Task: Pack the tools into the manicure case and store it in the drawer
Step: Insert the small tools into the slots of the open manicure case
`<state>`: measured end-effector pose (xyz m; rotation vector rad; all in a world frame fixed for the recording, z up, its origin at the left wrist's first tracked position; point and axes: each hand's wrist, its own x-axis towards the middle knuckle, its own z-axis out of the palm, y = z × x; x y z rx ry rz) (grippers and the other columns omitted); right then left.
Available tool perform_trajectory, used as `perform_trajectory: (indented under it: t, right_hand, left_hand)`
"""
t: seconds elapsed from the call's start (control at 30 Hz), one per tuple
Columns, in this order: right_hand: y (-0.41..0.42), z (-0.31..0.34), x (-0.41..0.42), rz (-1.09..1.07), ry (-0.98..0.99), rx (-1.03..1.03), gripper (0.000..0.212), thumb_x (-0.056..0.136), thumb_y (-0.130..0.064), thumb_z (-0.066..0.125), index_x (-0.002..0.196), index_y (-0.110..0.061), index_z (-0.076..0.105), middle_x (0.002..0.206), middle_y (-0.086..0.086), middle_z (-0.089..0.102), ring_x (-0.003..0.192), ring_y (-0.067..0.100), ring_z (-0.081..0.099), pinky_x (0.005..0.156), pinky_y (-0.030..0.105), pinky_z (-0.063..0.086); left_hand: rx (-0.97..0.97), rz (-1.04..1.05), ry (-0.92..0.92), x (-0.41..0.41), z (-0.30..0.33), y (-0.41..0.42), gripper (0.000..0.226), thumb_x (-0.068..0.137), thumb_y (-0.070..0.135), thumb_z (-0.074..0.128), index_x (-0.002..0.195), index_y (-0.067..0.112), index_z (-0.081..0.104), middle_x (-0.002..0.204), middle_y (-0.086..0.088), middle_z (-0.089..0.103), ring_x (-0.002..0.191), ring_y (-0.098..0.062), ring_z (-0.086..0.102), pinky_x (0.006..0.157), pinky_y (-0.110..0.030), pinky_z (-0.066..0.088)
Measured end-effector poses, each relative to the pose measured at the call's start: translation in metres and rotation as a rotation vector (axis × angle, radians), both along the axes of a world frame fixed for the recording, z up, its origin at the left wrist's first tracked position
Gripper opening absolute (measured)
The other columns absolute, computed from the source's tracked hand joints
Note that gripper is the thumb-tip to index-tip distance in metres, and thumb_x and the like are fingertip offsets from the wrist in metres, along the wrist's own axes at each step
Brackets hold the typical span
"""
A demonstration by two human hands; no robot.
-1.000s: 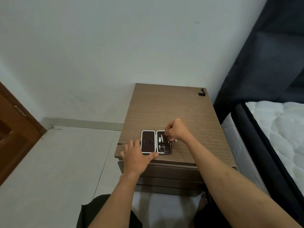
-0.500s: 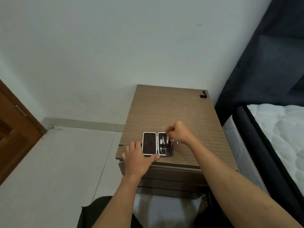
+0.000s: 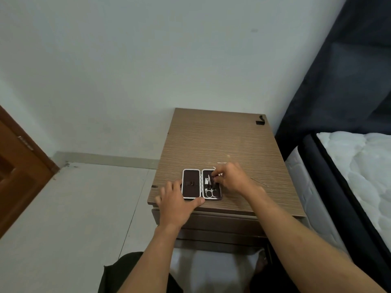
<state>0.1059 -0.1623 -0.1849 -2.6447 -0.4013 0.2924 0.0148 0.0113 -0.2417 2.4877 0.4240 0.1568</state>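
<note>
The white-rimmed, dark-lined manicure case (image 3: 202,184) lies opened flat near the front edge of the brown wood-grain nightstand (image 3: 220,142), above the dark front of the nightstand's closed drawer (image 3: 211,224).

Left hand (image 3: 176,205): spread flat, palm down, fingers released, thumb along the case's near edge and fingertips against its left side. It holds nothing; in my judgement it steadies the case.

Right hand (image 3: 231,178): fingers pinched together over the upper part of the right tray. Compared with a second ago, the hand has shifted slightly outward and its fingertips now sit lower into the tray. They appear to be closed on a slim metal tool (image 3: 213,179), though the piece is too small to identify.

Right tray contents: small scissors (image 3: 211,193) with ring handles at the near end, and at least one more steel implement beside them. The left tray shows only its dark holding loops.

A pale thin item (image 3: 222,163) lies on the nightstand just beyond the right hand; whether it belongs to the set cannot be told.

Assessment: the packing step is in hand and looks close to finished. Closing the case and opening the drawer are not yet done.
</note>
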Motion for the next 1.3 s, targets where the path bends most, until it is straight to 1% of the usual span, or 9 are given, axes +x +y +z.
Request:
perform_trajectory:
  t: [0.2, 0.3, 0.4, 0.5, 0.6, 0.73, 0.9, 1.07, 1.3]
  right_hand:
    - [-0.002, 0.007, -0.005, 0.075, -0.014, -0.021, 0.016, 0.087, -0.020, 0.068, 0.101, -0.017, 0.075, 0.112, 0.001, 0.069, 0.106, 0.019, 0.059, 0.095, 0.034, 0.045]
    - [-0.010, 0.005, 0.004, -0.134, -0.031, 0.121, 0.020, 0.090, -0.018, 0.064, 0.109, -0.016, 0.072, 0.116, 0.002, 0.069, 0.104, 0.016, 0.061, 0.092, 0.030, 0.047]
    - [-0.024, 0.003, 0.017, -0.386, -0.076, 0.127, 0.017, 0.089, -0.016, 0.064, 0.103, -0.016, 0.072, 0.107, 0.004, 0.072, 0.102, 0.019, 0.065, 0.096, 0.037, 0.051]
    - [-0.027, -0.001, 0.023, -0.410, -0.021, 0.044, 0.008, 0.086, -0.018, 0.067, 0.090, -0.016, 0.074, 0.094, 0.004, 0.074, 0.090, 0.019, 0.067, 0.089, 0.040, 0.056]
    - [-0.021, 0.000, 0.025, -0.409, 0.004, 0.001, 0.014, 0.081, -0.028, 0.073, 0.088, -0.016, 0.073, 0.093, 0.005, 0.073, 0.089, 0.022, 0.066, 0.085, 0.038, 0.055]
    - [-0.013, -0.003, 0.029, -0.429, 0.033, -0.053, 0.026, 0.076, -0.025, 0.078, 0.097, -0.011, 0.071, 0.101, 0.010, 0.070, 0.099, 0.029, 0.064, 0.084, 0.037, 0.050]
    - [-0.014, -0.016, 0.038, -0.489, 0.029, -0.057, 0.014, 0.078, -0.012, 0.070, 0.091, -0.009, 0.071, 0.095, 0.013, 0.073, 0.093, 0.030, 0.067, 0.085, 0.042, 0.056]
    - [-0.020, -0.016, 0.041, -0.509, 0.111, 0.041, 0.007, 0.077, -0.011, 0.071, 0.083, -0.006, 0.072, 0.091, 0.014, 0.072, 0.089, 0.026, 0.067, 0.083, 0.040, 0.057]
    - [-0.012, 0.007, 0.033, -0.459, 0.305, 0.437, 0.014, 0.081, -0.005, 0.066, 0.067, -0.008, 0.068, 0.065, 0.009, 0.064, 0.053, 0.016, 0.055, 0.051, 0.028, 0.045]
  left_hand:
    - [0.019, -0.004, 0.005, -0.001, 0.000, -0.001, 0.077, 0.068, 0.069, 0.071, 0.127, 0.025, 0.048, 0.125, 0.003, 0.048, 0.120, -0.020, 0.037, 0.098, -0.042, 0.027]
    - [0.032, -0.022, 0.014, -0.001, 0.002, 0.000, 0.078, 0.069, 0.070, 0.070, 0.128, 0.025, 0.048, 0.125, 0.003, 0.048, 0.120, -0.020, 0.038, 0.098, -0.042, 0.027]
    - [0.037, -0.061, 0.017, 0.001, 0.002, 0.004, 0.081, 0.067, 0.073, 0.069, 0.128, 0.026, 0.047, 0.123, 0.004, 0.048, 0.118, -0.020, 0.038, 0.096, -0.041, 0.028]
    - [0.068, -0.109, 0.024, 0.008, 0.003, 0.011, 0.093, 0.064, 0.078, 0.066, 0.137, 0.028, 0.039, 0.126, 0.002, 0.046, 0.119, -0.022, 0.038, 0.097, -0.043, 0.029]
    - [0.149, -0.159, 0.035, 0.016, 0.005, 0.018, 0.101, 0.062, 0.087, 0.057, 0.144, 0.034, 0.030, 0.126, 0.001, 0.042, 0.117, -0.021, 0.035, 0.096, -0.042, 0.028]
    - [0.193, -0.242, -0.018, 0.015, -0.001, 0.025, 0.101, 0.060, 0.092, 0.050, 0.141, 0.034, 0.034, 0.135, 0.003, 0.039, 0.127, -0.020, 0.031, 0.108, -0.045, 0.020]
    - [0.177, -0.267, -0.089, 0.014, -0.005, 0.026, 0.100, 0.059, 0.092, 0.047, 0.138, 0.032, 0.040, 0.138, 0.006, 0.038, 0.137, -0.017, 0.029, 0.119, -0.051, 0.000]
    - [0.162, -0.266, -0.077, 0.014, -0.005, 0.025, 0.098, 0.059, 0.091, 0.048, 0.138, 0.034, 0.039, 0.137, 0.008, 0.036, 0.135, -0.015, 0.029, 0.118, -0.051, 0.005]
    - [0.130, -0.273, -0.075, 0.014, -0.004, 0.026, 0.095, 0.058, 0.087, 0.051, 0.137, 0.035, 0.040, 0.136, 0.009, 0.036, 0.133, -0.013, 0.028, 0.115, -0.045, 0.005]
